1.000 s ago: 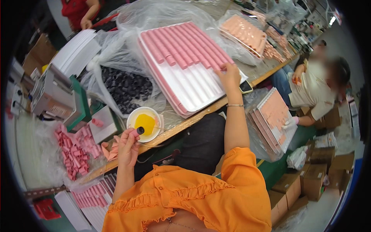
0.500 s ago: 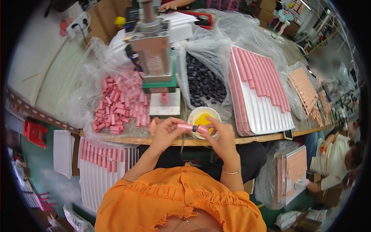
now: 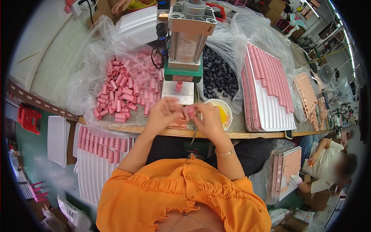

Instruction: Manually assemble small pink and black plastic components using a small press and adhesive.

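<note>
Close in front of the metal press [image 3: 187, 46], both my hands meet around a pink tube [image 3: 189, 111]. My right hand [image 3: 208, 119] pinches it between thumb and fingers. My left hand [image 3: 165, 114] is closed in at the tube's other side, its fingers smeared by motion. A peach-coloured piece [image 3: 179, 126] shows beneath the left fingers; whether it is cloth or a finger cover, I cannot make out. Fingers hide much of the tube and any black ring on it. Another pink piece [image 3: 179, 86] stands upright on the press's metal base [image 3: 170, 91], under the green block [image 3: 183, 74].
Loose pink tubes [image 3: 119, 89] lie at left on plastic, black rings [image 3: 219, 73] behind the white bowl [image 3: 216, 101] with yellow contents. Ridged white trays [image 3: 266, 110] with pink tubes stand right; another tray [image 3: 94, 178] sits lower left. A co-worker's gloved hand [image 3: 295, 179] is at far right.
The view has shifted, with the press now further right in it. My hands have drawn together nearer the press base. The tube's black ring, visible before, is now hidden.
</note>
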`<state>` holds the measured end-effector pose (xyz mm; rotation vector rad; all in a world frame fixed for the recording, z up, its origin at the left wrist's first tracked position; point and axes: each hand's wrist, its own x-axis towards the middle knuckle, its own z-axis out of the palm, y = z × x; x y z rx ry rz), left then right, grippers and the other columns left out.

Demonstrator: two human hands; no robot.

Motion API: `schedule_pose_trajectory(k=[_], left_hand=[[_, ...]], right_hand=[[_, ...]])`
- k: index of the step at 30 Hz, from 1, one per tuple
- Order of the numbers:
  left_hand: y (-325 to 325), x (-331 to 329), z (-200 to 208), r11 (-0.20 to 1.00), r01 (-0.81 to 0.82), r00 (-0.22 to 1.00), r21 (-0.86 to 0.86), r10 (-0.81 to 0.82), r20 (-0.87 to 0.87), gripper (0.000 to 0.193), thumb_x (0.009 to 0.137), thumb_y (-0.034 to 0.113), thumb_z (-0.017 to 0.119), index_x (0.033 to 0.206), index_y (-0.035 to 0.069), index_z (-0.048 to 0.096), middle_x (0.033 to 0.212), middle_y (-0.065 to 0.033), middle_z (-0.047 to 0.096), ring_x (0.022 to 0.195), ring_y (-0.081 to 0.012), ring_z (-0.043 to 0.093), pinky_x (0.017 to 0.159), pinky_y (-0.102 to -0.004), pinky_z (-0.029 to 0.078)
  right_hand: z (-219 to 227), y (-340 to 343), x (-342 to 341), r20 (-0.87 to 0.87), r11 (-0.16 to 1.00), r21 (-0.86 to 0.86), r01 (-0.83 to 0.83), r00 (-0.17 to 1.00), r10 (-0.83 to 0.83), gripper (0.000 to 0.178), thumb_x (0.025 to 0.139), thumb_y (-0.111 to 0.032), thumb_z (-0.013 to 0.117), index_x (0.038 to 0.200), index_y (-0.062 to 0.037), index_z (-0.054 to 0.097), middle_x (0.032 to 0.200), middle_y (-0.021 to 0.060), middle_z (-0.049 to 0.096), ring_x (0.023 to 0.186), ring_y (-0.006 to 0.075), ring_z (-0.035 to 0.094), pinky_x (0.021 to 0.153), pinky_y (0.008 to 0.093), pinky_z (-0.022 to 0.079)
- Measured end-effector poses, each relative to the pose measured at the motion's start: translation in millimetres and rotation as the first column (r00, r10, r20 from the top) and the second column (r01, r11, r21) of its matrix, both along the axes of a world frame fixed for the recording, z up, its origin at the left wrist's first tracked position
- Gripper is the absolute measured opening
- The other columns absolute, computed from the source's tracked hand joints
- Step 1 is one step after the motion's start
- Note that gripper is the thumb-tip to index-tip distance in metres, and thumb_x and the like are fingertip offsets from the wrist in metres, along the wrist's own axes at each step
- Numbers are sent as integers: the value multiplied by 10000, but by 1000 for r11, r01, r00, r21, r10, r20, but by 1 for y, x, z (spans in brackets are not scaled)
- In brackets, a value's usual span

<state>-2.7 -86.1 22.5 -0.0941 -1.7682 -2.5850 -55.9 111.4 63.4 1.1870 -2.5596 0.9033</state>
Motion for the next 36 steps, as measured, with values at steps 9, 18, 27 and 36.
schedule_pose_trajectory(k=[9,18,27,36], left_hand=[[-42,-82,-26,431,-403,913,-807,252,-321,429,794,110,716,1176,-3,557,1060,-236,603,973,-405,586,841,-431,478],[-55,23,15,936,156,988,-314,-142,67,479,981,58,522,1440,42,388,1182,-82,622,1035,-158,622,865,-300,496],[28,17,14,930,318,948,-183,-315,46,644,881,-1,667,1424,79,330,1145,-113,646,1004,-155,646,882,-261,494],[50,35,15,868,-29,1000,-496,20,-23,479,816,41,730,1180,40,420,1027,-131,703,830,-115,676,711,-241,517]], right_hand=[[-51,-68,-74,68,944,-138,301,953,-294,245,700,-176,781,909,-127,661,987,91,640,992,347,562,767,482,444],[-29,-38,-34,-31,961,-69,267,962,-270,669,715,-328,829,1256,-44,556,1048,109,564,931,263,580,788,396,452],[-1,31,31,612,894,-445,49,746,264,251,880,-53,686,1123,-9,642,842,12,633,671,63,535,602,210,441],[0,23,41,481,895,-425,135,871,97,138,854,-36,700,977,18,670,769,44,605,639,95,503,593,239,433]])
